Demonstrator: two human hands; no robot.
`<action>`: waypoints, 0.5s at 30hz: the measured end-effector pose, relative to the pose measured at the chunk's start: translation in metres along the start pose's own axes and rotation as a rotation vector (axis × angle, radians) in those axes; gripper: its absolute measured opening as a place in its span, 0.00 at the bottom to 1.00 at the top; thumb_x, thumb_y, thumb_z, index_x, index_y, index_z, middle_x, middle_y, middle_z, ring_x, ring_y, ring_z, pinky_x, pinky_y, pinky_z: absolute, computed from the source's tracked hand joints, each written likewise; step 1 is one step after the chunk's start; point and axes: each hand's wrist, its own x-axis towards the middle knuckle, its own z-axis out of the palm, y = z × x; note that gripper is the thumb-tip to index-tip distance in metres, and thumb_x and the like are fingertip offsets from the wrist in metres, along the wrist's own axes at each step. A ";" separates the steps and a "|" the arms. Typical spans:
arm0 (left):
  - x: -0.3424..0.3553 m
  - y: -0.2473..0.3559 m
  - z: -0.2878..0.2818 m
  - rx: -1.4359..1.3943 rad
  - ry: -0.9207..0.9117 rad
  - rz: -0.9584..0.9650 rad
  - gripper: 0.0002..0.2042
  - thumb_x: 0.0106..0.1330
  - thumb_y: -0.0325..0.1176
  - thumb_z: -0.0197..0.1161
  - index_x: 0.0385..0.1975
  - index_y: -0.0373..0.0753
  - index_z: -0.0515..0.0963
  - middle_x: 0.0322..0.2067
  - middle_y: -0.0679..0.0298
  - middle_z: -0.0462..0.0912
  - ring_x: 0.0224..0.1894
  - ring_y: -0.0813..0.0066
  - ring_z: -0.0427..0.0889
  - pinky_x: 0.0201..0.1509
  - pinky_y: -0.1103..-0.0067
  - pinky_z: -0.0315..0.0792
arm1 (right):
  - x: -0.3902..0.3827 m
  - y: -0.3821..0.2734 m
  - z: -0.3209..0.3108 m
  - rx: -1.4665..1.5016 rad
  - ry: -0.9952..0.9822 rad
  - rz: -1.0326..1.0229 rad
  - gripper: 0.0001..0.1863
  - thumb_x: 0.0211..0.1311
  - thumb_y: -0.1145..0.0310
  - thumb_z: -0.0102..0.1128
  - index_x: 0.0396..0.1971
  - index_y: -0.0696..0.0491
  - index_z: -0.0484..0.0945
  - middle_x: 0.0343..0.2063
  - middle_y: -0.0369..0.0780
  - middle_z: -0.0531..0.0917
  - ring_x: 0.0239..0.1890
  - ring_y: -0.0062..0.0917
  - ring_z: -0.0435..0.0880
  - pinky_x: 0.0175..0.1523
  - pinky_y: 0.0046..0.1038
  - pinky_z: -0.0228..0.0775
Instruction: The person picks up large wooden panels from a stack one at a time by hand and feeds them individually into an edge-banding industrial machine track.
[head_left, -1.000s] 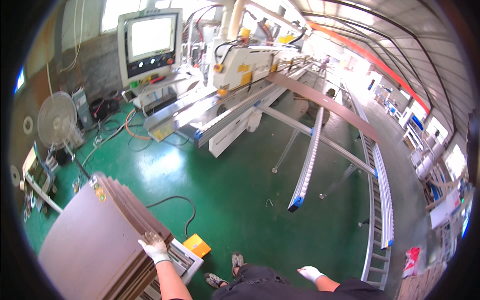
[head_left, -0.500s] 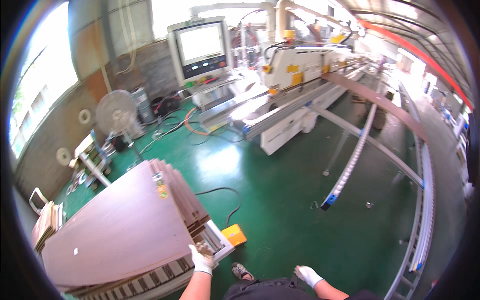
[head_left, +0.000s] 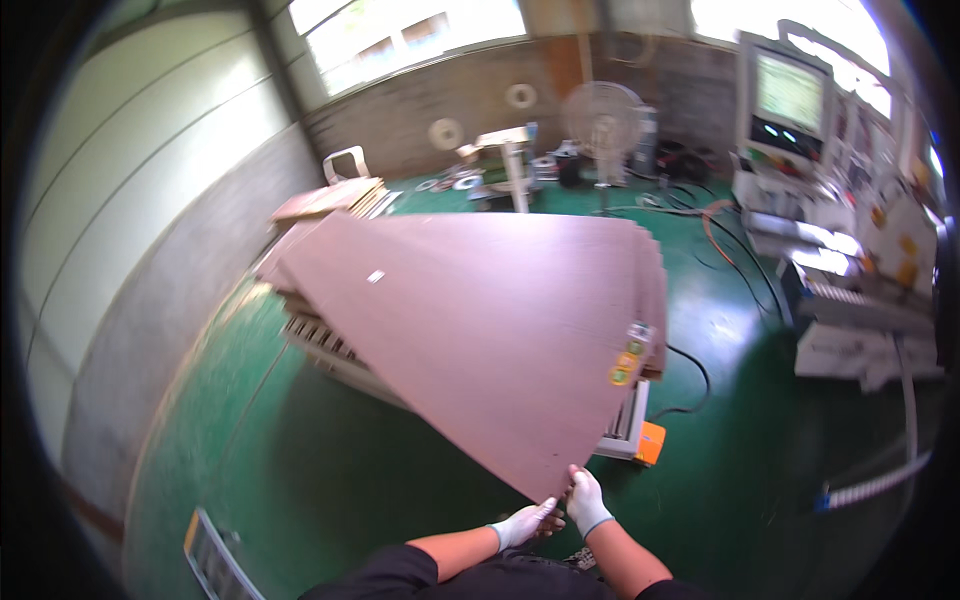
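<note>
Panel (head_left: 480, 330) now lies skewed atop the stack (head_left: 657, 300), one corner newly overhanging the stack's near side. Two hands pinch that corner, left hand (head_left: 526, 523) and right hand (head_left: 586, 499), fingers closed; earlier the right hangs free. One orange box (head_left: 650, 444) sits near-right of the stack, two white rings (head_left: 436, 133) and one fan (head_left: 605, 120) beyond it.

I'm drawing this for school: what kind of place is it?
Probably a factory workshop: there are stacked big brown boards, a control screen with buttons, and a green floor.

The smooth panel (head_left: 480, 320) looks wooden, the green floor (head_left: 722, 335) glossy.
</note>
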 end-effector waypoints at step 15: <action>-0.086 -0.012 -0.242 -0.520 0.040 0.125 0.36 0.69 0.60 0.48 0.67 0.37 0.60 0.63 0.55 0.69 0.65 0.60 0.67 0.61 0.70 0.66 | -0.036 0.005 -0.024 -0.297 0.219 -0.371 0.20 0.75 0.59 0.43 0.54 0.60 0.71 0.51 0.43 0.77 0.53 0.33 0.76 0.62 0.37 0.66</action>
